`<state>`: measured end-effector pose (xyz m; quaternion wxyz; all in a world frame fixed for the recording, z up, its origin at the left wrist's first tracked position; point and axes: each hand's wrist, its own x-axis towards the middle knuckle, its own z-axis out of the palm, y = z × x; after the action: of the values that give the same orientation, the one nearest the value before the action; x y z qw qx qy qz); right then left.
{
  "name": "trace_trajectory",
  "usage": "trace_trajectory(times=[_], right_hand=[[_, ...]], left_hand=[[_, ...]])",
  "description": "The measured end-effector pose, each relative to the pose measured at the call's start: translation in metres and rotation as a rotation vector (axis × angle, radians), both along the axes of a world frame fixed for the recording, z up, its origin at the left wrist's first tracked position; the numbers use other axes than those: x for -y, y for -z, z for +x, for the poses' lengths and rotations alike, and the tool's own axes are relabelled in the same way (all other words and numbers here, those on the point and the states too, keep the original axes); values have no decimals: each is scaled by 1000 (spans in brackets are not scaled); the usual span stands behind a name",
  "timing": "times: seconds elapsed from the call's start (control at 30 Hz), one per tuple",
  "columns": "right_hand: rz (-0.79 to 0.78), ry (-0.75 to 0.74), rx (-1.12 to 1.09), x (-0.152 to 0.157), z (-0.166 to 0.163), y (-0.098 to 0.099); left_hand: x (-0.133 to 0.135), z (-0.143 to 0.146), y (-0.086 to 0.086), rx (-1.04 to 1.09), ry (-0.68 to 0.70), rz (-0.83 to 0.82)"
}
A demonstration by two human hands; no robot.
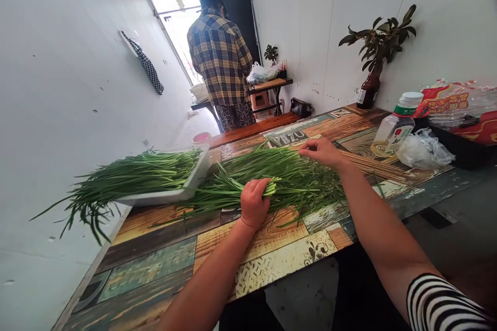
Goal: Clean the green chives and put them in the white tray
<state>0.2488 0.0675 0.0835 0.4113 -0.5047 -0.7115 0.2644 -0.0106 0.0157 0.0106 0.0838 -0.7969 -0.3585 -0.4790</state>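
Note:
My left hand [255,200] is wrapped around a small bunch of garlic chives [273,186], their pale cut ends poking out past the thumb side. My right hand [321,152] pinches at the stem ends of the loose pile of garlic chives [258,163] on the table; its fingertips partly hide what they grip. To the left, a white tray [190,189] holds a thick stack of more chives [147,170], with long leaves hanging over its far left side. Thin trimmings and leaf scraps [324,186] lie to the right of the bunch, below my right wrist.
Thin wooden skewers [376,165] lie right of my right forearm on the patterned table [155,274]. Beyond them are a plastic bottle [396,124], a crumpled clear bag [423,150], red packaging [450,103] and a brown bottle with a plant [368,88]. A person in plaid [221,57] stands turned away.

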Motion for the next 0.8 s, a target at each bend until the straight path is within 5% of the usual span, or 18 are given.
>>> trace_trajectory(times=[0.4, 0.57, 0.8], right_hand=[[-166, -431, -231, 34, -55, -15], [-129, -357, -309, 44, -62, -7], [7, -118, -151, 45, -51, 36]], left_hand=[[6, 8, -3, 74, 163, -206], [9, 14, -10, 152, 98, -223], [6, 13, -8, 102, 110, -238]])
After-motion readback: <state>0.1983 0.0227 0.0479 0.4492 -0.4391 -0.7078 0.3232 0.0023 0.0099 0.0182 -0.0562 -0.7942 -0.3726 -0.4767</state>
